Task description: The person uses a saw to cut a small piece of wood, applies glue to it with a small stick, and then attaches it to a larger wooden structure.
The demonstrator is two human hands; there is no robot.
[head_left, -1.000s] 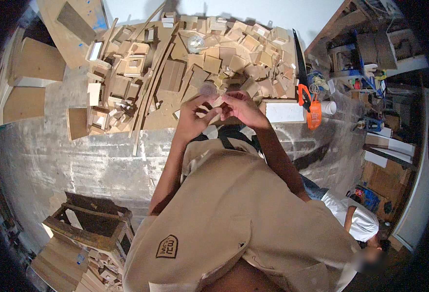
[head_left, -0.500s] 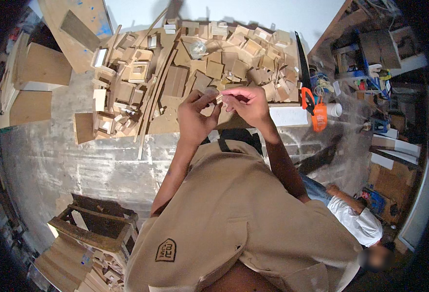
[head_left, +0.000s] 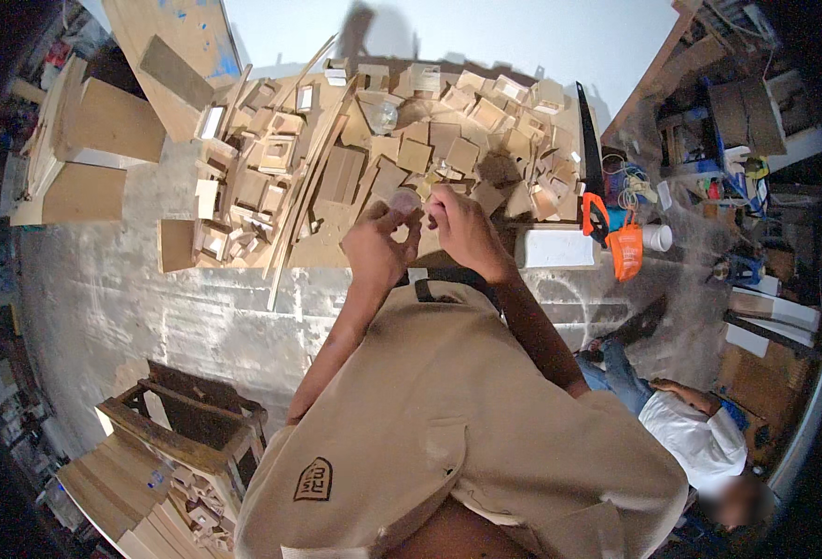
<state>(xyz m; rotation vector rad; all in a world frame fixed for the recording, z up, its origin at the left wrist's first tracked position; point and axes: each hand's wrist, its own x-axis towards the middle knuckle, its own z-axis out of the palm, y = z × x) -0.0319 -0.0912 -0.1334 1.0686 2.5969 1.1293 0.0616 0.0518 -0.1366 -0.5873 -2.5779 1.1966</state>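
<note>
My left hand (head_left: 380, 244) is closed at the middle, beside a small pale translucent round thing (head_left: 404, 199), apparently gripping it or a tiny piece by it; the fingers hide the detail. My right hand (head_left: 465, 235) is curled with its fingertips close to the left thumb; what it holds, if anything, is too small to make out. Both hands are over a board crowded with small cut wooden pieces (head_left: 340, 172), long thin strips (head_left: 276, 284) and a crumpled clear plastic item (head_left: 383, 115). A white rectangular board (head_left: 558, 248) lies just right of my right hand.
A black-bladed saw with orange handle (head_left: 594, 214), orange bag (head_left: 626, 252) and white cup (head_left: 657, 237) are at the right. A person in a white shirt (head_left: 686, 431) is at lower right. A wooden frame (head_left: 178, 419) stands at lower left, plywood panels (head_left: 66, 196) at upper left.
The view has shifted, so the board of pieces sits lower and further right. My right fingers have curled in from a more extended pinch. The person's arm at lower right has moved.
</note>
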